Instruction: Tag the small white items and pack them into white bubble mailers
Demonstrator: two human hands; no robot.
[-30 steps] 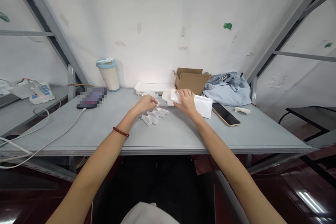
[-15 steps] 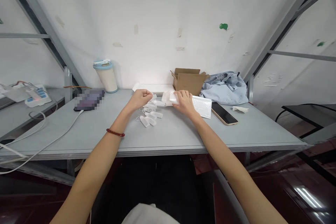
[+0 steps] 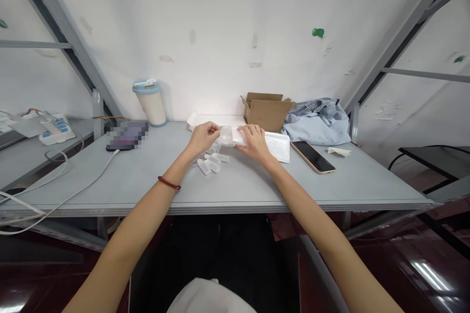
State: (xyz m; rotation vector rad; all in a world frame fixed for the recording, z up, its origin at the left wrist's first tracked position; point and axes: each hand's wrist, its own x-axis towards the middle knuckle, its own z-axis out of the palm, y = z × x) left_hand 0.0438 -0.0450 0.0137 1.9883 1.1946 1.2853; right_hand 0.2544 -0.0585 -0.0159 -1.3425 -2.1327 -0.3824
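My right hand [image 3: 254, 143] is wrapped round a shiny white packet [image 3: 278, 146], which sticks out to the right of the fingers. From its left end a crinkled, translucent plastic bag [image 3: 225, 136] reaches across to my left hand [image 3: 203, 138]. The fingertips of my left hand are pinched together at the edge of that bag. Just below the hands, several small whitish translucent tags [image 3: 211, 163] with thin loops lie in a pile on the grey table. The upper part of the pile is partly hidden by my left hand and the bag.
Behind the hands stand an open cardboard box [image 3: 268, 113] and a flat white box [image 3: 220, 120]. A light blue cloth [image 3: 317, 124], a phone [image 3: 313, 157] and crumpled tissue [image 3: 339, 151] lie right. Left are a tumbler [image 3: 151, 105] and a phone on a cable [image 3: 127, 136].
My left hand has moved slightly right, up against the translucent bag, from over the tags. My right hand has shifted a little left with the packet. The camera view has tilted slightly.
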